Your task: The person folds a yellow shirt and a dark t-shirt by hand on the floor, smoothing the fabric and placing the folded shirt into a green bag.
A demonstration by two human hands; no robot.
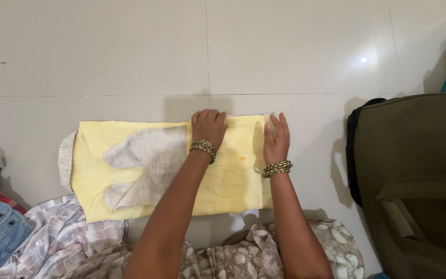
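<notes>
A pale tiled floor (285, 51) carries a yellow shirt (233, 181) laid flat, its grey sleeves (150, 165) folded across the body. The left hand (208, 128) curls its grip over the far edge; the right hand (276, 138) lies flat and spread near the hem, holding nothing. The cloth looks light, soft and limp, best taken by edges or corners. A dark bag (414, 181) stands beside.

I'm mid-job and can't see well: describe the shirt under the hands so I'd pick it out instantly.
On the pale tiled floor, left of the olive bag, lies the yellow shirt, folded flat into a rectangle. The left hand and right hand press its far edge. Unlike the checked and patterned clothes heaped nearby, it is plain yellow with grey sleeves folded across it.
</notes>
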